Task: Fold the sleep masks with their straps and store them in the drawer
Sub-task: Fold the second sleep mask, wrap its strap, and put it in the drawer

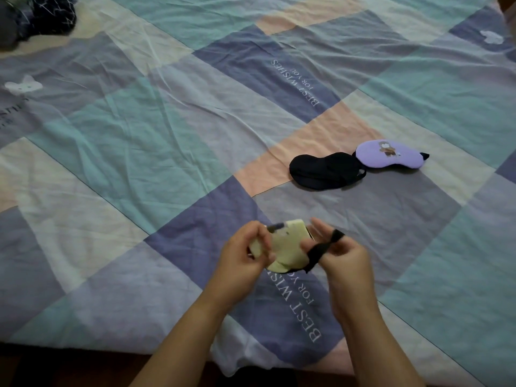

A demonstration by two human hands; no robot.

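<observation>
A pale yellow sleep mask (286,248) is folded and held above the bed near its front edge. My left hand (243,258) grips its left side. My right hand (343,256) holds the mask's black strap (324,248), which runs over my fingers and down to the mask's lower edge. A black sleep mask (324,170) lies flat on the bed further away to the right, its strap loop showing at its right end. A purple sleep mask (391,153) with a small cartoon figure lies just beyond it, touching it. No drawer is in view.
A patchwork bedsheet (173,129) in teal, purple, peach and cream covers the bed, with printed lettering. A dark patterned bundle of cloth (47,15) sits at the far left corner. The bed's front edge (111,349) runs along the bottom, dark floor below.
</observation>
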